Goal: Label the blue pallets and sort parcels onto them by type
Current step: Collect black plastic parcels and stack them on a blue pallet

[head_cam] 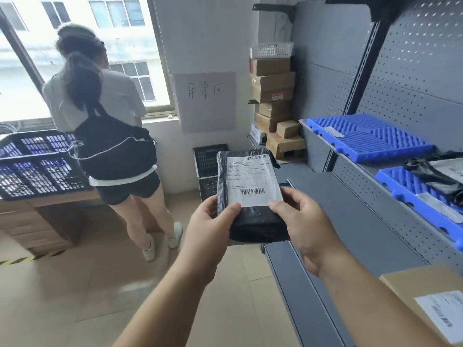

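Observation:
I hold a black plastic-wrapped parcel [253,221] with a white shipping label upright in front of me. My left hand [210,229] grips its lower left edge and my right hand [300,221] grips its lower right edge, thumbs on the front. On the grey shelf at right lie two blue pallets. The far pallet [370,139] carries only a small strip label. The near pallet [421,196] has a strip label and a black bagged parcel [436,174] on it.
Another person [107,126] stands at the window with their back to me, beside black crates [37,164] on a wooden desk. Stacked cardboard boxes [274,106] fill the far corner. A black crate [208,166] stands on the floor. A brown box [431,296] sits at lower right.

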`<state>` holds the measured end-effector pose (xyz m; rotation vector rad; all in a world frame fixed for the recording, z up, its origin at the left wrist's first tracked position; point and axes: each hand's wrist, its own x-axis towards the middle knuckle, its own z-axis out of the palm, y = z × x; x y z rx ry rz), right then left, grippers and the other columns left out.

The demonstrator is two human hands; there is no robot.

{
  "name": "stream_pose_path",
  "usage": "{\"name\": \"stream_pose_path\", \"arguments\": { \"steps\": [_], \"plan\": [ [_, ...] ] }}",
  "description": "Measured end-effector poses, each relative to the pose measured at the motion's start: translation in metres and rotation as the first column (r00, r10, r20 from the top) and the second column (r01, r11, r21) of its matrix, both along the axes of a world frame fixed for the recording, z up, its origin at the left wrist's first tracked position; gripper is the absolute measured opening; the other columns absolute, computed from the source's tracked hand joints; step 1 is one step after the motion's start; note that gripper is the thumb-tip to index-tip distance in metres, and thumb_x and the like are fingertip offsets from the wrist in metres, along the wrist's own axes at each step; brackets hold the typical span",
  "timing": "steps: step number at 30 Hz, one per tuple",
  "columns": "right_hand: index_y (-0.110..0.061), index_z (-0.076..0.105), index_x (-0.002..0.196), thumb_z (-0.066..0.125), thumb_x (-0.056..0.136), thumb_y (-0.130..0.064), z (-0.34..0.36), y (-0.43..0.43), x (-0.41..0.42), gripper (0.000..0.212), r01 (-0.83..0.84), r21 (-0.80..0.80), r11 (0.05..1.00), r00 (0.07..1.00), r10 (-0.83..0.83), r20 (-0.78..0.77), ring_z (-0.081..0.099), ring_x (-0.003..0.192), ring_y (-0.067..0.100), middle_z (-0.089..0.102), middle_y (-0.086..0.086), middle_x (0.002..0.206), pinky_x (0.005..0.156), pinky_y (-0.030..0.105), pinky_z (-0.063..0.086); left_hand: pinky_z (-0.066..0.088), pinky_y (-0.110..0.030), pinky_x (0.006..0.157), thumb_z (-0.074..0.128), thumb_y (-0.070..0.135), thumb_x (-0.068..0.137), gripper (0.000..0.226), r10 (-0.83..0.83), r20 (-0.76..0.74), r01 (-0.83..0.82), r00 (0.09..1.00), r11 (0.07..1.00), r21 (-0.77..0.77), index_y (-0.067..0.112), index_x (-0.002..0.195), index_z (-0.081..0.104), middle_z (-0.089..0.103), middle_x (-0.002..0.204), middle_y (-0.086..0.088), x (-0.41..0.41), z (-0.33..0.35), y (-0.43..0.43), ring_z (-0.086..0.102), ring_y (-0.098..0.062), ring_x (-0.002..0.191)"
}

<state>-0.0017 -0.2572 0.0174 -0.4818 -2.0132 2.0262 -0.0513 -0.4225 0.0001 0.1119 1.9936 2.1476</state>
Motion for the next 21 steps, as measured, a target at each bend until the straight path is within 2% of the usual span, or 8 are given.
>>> {"name": "stream_pose_path", "arguments": {
  "steps": [5, 8, 14, 17, 21],
  "plan": [
    [-0.024, 0.071, 0.116, 0.066, 0.094, -0.016, -0.005, 0.025, -0.058, 0.023, 0.018, -0.012, 1.0, 1.0, -0.018, -0.014, 0.075, 0.098, 0.017, 0.078, -0.006, 0.104, 0.094, 0.048, 0.059, 0.056, -0.055, 0.098, 0.067, 0.028, 0.09, 0.029, -0.001, -0.026, 0.001, 1.0, 1.0, -0.01, 0.026, 0.119, 0.072, 0.078, 0.112, 0.004, -0.056, 0.003, 0.027, 0.074, -0.022, 0.106],
    [-0.023, 0.07, 0.116, 0.067, 0.094, -0.015, -0.003, 0.05, -0.093, 0.024, 0.031, -0.018, 0.999, 0.999, -0.031, -0.026, 0.074, 0.098, 0.016, 0.078, -0.005, 0.104, 0.095, 0.045, 0.059, 0.057, -0.054, 0.097, 0.068, 0.034, 0.083, 0.037, 0.004, -0.031, -0.005, 1.0, 1.0, -0.022, 0.025, 0.119, 0.072, 0.078, 0.111, 0.003, -0.09, 0.008, 0.052, 0.074, -0.024, 0.107],
    [-0.026, 0.072, 0.109, 0.068, 0.093, -0.016, 0.006, 0.103, -0.149, 0.02, 0.033, -0.018, 0.999, 0.997, -0.034, -0.065, 0.074, 0.099, 0.017, 0.079, -0.006, 0.103, 0.094, 0.048, 0.059, 0.056, -0.05, 0.099, 0.068, 0.032, 0.085, 0.035, -0.02, -0.081, 0.018, 0.996, 1.0, -0.023, 0.024, 0.119, 0.072, 0.078, 0.112, 0.003, -0.148, 0.02, 0.104, 0.074, -0.022, 0.107],
    [-0.031, 0.072, 0.109, 0.07, 0.085, -0.029, 0.007, 0.12, -0.165, 0.024, 0.079, 0.015, 0.997, 0.994, -0.077, -0.079, 0.074, 0.1, 0.016, 0.078, -0.008, 0.103, 0.092, 0.047, 0.06, 0.056, -0.049, 0.1, 0.067, 0.025, 0.093, 0.025, -0.058, -0.075, 0.057, 0.995, 0.998, -0.023, 0.025, 0.117, 0.073, 0.078, 0.113, 0.003, -0.172, 0.02, 0.123, 0.073, -0.023, 0.108],
    [-0.035, 0.071, 0.112, 0.067, 0.078, -0.039, 0.009, 0.146, -0.18, 0.034, 0.161, 0.056, 0.985, 0.984, -0.156, -0.082, 0.073, 0.1, 0.012, 0.078, -0.012, 0.104, 0.093, 0.046, 0.059, 0.055, -0.056, 0.098, 0.068, 0.035, 0.083, 0.036, -0.139, -0.054, 0.138, 0.989, 0.99, -0.02, 0.027, 0.117, 0.073, 0.078, 0.113, 0.0, -0.202, 0.024, 0.156, 0.073, -0.029, 0.108]
  ]
}}
